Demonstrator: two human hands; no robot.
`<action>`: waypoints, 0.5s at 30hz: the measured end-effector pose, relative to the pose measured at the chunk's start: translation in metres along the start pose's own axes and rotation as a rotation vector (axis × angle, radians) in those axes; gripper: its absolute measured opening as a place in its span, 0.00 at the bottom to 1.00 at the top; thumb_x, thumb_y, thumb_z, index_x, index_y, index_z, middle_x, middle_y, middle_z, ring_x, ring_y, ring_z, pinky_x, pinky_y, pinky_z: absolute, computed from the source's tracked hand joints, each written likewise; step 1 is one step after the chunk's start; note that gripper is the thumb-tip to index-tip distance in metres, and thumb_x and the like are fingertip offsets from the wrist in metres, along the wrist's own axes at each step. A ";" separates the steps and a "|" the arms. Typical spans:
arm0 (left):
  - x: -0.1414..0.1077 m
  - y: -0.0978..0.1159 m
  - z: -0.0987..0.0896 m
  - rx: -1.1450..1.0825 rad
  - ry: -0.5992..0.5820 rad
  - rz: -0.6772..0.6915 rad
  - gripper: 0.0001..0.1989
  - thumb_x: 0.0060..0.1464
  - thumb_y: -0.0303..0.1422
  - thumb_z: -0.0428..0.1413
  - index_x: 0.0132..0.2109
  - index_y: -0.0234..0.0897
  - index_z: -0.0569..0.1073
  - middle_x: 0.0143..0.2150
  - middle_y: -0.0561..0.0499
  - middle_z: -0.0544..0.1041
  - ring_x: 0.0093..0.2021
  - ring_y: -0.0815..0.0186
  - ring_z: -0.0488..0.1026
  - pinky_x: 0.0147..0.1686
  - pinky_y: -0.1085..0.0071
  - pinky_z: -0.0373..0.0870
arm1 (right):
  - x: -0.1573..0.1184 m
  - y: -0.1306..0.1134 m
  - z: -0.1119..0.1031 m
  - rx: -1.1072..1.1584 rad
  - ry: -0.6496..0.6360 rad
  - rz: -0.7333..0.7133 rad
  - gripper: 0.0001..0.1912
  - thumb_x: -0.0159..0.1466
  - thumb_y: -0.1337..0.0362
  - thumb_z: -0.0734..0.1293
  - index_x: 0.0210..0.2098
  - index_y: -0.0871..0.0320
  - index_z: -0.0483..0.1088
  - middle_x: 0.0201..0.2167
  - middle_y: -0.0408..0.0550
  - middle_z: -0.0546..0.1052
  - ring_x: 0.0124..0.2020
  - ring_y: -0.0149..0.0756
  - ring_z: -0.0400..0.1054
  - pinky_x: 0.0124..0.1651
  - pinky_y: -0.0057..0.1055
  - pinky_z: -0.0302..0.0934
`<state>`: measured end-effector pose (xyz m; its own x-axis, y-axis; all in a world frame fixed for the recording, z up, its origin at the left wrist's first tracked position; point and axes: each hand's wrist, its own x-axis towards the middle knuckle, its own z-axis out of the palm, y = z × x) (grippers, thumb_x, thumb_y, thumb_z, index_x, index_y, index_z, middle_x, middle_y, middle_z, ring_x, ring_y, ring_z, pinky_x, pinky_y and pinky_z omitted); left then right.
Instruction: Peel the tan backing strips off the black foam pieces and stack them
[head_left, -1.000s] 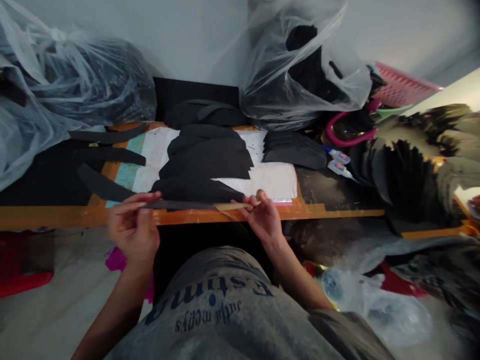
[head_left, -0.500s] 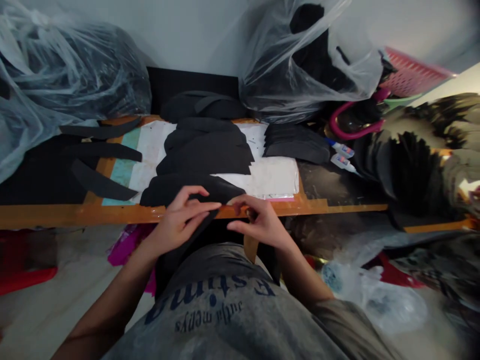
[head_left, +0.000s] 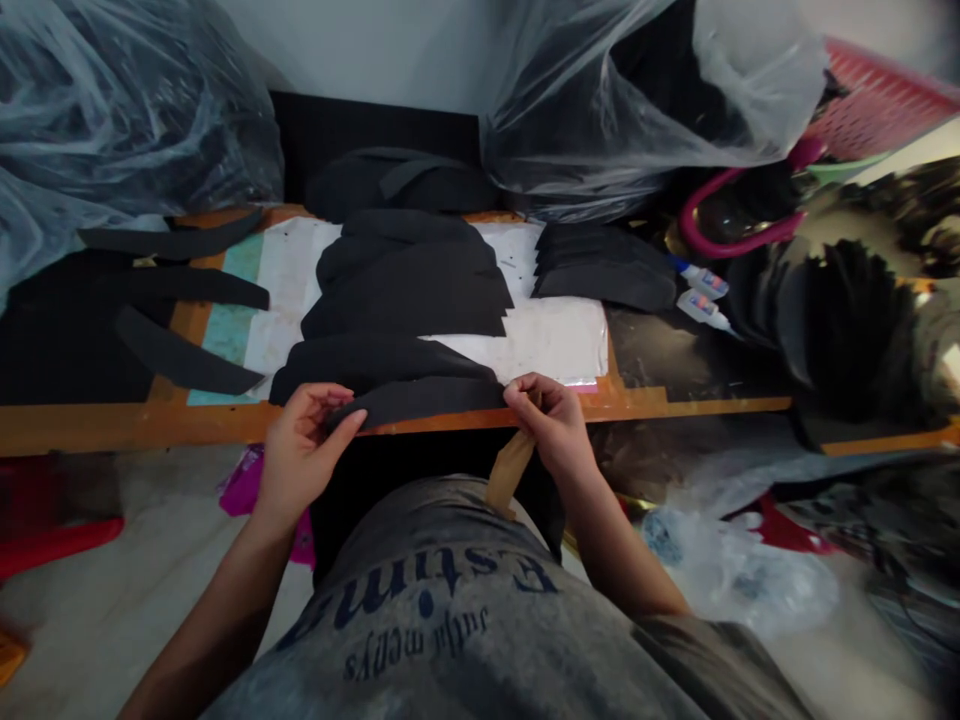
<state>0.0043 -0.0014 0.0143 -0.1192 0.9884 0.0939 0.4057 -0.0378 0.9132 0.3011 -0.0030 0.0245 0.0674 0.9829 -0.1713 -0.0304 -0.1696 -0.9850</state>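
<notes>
A curved black strip [head_left: 427, 400] is stretched between my hands along the table's front edge. My left hand [head_left: 304, 440] pinches its left end between thumb and fingers. At the other end, my right hand [head_left: 551, 415] grips the strip's tip with thumb and forefinger. A tan band [head_left: 511, 470] hangs down from beneath my right hand; whether the fingers hold it too is unclear. Just behind the strip lies a wider black curved piece [head_left: 375, 360]. Farther back, a pile of similar black pieces [head_left: 409, 285] rests on white paper [head_left: 555, 340].
Several loose black strips [head_left: 187, 350] lie at left. A fanned black stack [head_left: 604, 270] and small glue bottles [head_left: 705, 310] are at right, near pink-handled scissors [head_left: 742, 245]. Clear plastic bags [head_left: 135, 120] and a pink basket [head_left: 877, 105] stand behind.
My hands have moved apart. The black strip, which hung below the table edge by my left hand, is now raised and spread level between both hands.
</notes>
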 end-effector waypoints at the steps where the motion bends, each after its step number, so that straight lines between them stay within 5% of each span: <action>1: 0.002 -0.001 0.000 0.021 0.047 -0.001 0.14 0.53 0.37 0.65 0.44 0.38 0.74 0.41 0.50 0.78 0.42 0.66 0.77 0.40 0.72 0.75 | 0.002 0.004 0.003 -0.003 0.012 -0.004 0.14 0.60 0.53 0.75 0.31 0.56 0.72 0.24 0.39 0.68 0.22 0.27 0.55 0.25 0.27 0.49; 5: 0.009 -0.003 0.005 0.075 0.166 0.026 0.15 0.54 0.38 0.65 0.46 0.38 0.74 0.44 0.49 0.79 0.44 0.66 0.77 0.40 0.72 0.75 | 0.007 0.010 0.019 -0.112 0.121 -0.117 0.15 0.56 0.57 0.77 0.29 0.56 0.69 0.32 0.42 0.74 0.24 0.26 0.56 0.28 0.27 0.52; 15: 0.012 -0.009 0.013 0.229 0.129 0.145 0.08 0.58 0.35 0.62 0.45 0.40 0.79 0.44 0.48 0.79 0.46 0.63 0.77 0.47 0.66 0.74 | 0.013 0.023 0.024 -0.225 0.177 -0.133 0.14 0.59 0.58 0.73 0.28 0.56 0.66 0.37 0.47 0.79 0.22 0.25 0.56 0.26 0.27 0.53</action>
<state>0.0107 0.0124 0.0016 -0.1532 0.9476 0.2802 0.6190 -0.1290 0.7747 0.2772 0.0076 0.0001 0.2296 0.9730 -0.0222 0.2107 -0.0719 -0.9749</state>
